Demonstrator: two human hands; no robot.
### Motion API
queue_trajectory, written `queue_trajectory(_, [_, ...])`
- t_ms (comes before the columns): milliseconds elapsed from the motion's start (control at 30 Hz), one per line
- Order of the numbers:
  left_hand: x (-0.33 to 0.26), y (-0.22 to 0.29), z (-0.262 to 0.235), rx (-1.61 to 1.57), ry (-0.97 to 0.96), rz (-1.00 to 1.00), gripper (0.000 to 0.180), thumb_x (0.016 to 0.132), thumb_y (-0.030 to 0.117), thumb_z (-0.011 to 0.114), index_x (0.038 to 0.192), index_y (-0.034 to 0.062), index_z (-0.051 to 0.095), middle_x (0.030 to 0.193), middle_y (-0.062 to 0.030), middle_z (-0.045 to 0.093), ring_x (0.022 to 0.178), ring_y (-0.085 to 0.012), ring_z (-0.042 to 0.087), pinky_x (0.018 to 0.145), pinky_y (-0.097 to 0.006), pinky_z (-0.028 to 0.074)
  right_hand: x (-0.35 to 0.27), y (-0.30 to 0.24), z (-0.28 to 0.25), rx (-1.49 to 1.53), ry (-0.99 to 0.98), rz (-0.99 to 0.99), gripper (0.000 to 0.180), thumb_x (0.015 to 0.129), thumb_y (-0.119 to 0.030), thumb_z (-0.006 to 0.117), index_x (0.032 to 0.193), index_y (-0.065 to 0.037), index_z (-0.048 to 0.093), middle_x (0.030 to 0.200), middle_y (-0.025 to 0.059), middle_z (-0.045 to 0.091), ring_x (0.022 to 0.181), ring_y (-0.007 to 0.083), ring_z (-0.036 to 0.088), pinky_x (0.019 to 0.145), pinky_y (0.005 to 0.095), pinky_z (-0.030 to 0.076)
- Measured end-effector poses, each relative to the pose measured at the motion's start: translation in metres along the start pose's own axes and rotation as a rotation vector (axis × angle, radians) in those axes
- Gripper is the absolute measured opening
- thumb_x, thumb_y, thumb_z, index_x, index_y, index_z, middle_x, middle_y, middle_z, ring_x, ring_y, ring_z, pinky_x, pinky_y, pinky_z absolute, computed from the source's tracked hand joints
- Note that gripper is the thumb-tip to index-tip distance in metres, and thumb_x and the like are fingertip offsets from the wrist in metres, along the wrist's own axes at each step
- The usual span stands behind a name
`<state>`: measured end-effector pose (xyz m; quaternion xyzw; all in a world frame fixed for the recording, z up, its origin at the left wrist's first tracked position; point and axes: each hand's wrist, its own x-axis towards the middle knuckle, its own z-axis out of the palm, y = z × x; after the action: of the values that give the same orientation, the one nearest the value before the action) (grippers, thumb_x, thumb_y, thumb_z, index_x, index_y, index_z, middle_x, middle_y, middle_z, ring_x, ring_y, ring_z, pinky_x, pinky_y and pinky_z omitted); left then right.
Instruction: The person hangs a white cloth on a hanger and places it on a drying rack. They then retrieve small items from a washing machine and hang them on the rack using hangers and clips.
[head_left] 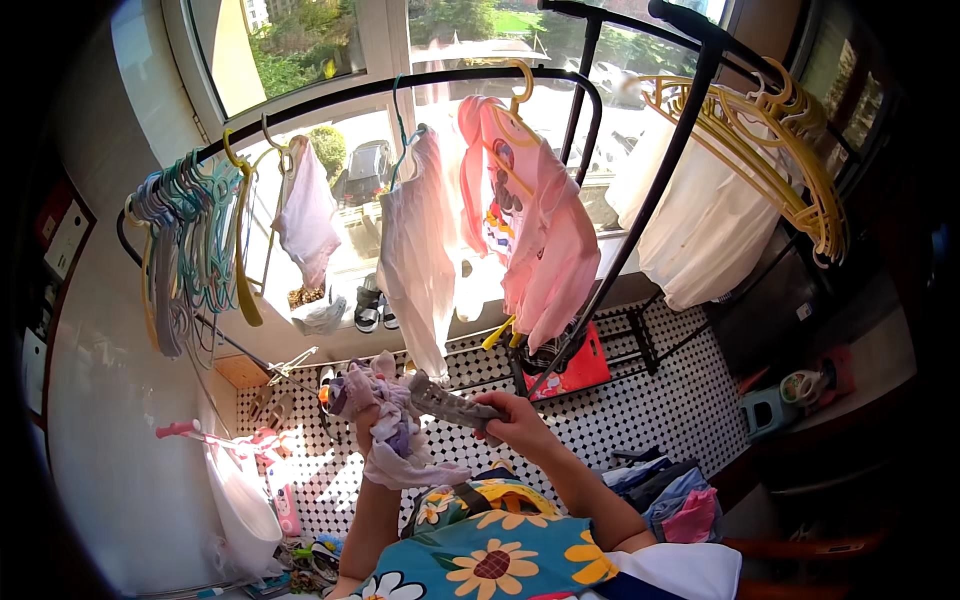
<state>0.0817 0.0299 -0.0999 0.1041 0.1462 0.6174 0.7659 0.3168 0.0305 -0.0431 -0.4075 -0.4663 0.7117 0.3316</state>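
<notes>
My left hand [366, 424] is closed round a bunch of small pale purple and white laundry [392, 425], which looks like socks. The bunch covers most of its fingers, and one pale end hangs over the wrist. To its right, my right hand [522, 424] pinches a limp grey sock [450, 406] by one end. The sock's far end reaches to the edge of the bunch; whether they touch I cannot tell. Beyond both hands, a white garment [420, 250] and a pink hooded top [545, 240] hang from a black clothes rail [440, 75].
Several bare hangers [190, 230] crowd the rail's left end. Yellow hangers [790, 150] and white cloth [700, 220] hang at the right. Folded clothes [665, 495] lie at the lower right. A red box [570, 370] sits under the rack. A pink scooter [215, 435] stands at the left.
</notes>
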Motion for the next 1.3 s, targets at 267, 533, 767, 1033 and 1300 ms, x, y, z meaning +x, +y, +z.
queue_trajectory(267, [0.033, -0.021, 0.054, 0.123, 0.302, 0.123, 0.033, 0.08, 0.029, 0.058, 0.106, 0.011, 0.051, 0.088, -0.0053, 0.057, 0.058, -0.0206, 0.059, 0.051, -0.034, 0.051, -0.008, -0.003, -0.066, 0.691, 0.243, -0.34, 0.02, 0.094, -0.016, 0.05, 0.104, -0.001, 0.059, 0.09, 0.0043, 0.062, 0.087, 0.0109, 0.058, 0.083, 0.0265, 0.044])
queue_trajectory(533, [0.059, -0.023, 0.056, 0.239, 0.189, 0.09, 0.03, 0.079, 0.019, 0.053, 0.106, 0.0075, 0.048, 0.081, -0.0062, 0.056, 0.057, -0.0161, 0.055, 0.049, -0.029, 0.049, -0.014, -0.025, -0.047, 0.591, 0.548, -0.661, 0.016, 0.097, -0.021, 0.046, 0.096, -0.006, 0.053, 0.083, 0.0013, 0.056, 0.076, 0.0075, 0.054, 0.067, 0.0216, 0.045])
queue_trajectory(767, [0.059, -0.001, 0.065, 0.27, 0.146, 0.058, 0.046, 0.075, 0.011, 0.052, 0.119, 0.0037, 0.044, 0.097, -0.0129, 0.056, 0.082, -0.0189, 0.058, 0.071, -0.029, 0.05, -0.047, -0.077, -0.042, 0.047, 0.366, -0.589, 0.011, 0.094, -0.01, 0.049, 0.095, -0.001, 0.056, 0.068, 0.0004, 0.052, 0.051, 0.0044, 0.047, 0.044, 0.0209, 0.037])
queue_trajectory(1033, [0.039, 0.03, 0.056, 0.109, 0.081, 0.035, 0.057, 0.068, 0.008, 0.058, 0.123, 0.0037, 0.042, 0.099, -0.0121, 0.053, 0.09, -0.0231, 0.058, 0.081, -0.034, 0.052, -0.025, -0.142, -0.045, -0.608, 0.145, -0.39, 0.01, 0.089, -0.009, 0.057, 0.089, 0.001, 0.057, 0.061, 0.0031, 0.053, 0.055, 0.0063, 0.046, 0.05, 0.0224, 0.038])
queue_trajectory(1300, [0.034, 0.02, 0.067, 0.23, -0.182, -0.293, 0.057, 0.069, 0.007, 0.063, 0.122, 0.0019, 0.042, 0.118, -0.0173, 0.047, 0.104, -0.0323, 0.054, 0.086, -0.044, 0.05, 0.028, -0.13, -0.015, -0.899, -0.038, -0.415, 0.016, 0.084, -0.017, 0.063, 0.089, -0.001, 0.062, 0.062, 0.0101, 0.057, 0.054, 0.0194, 0.053, 0.054, 0.0293, 0.042])
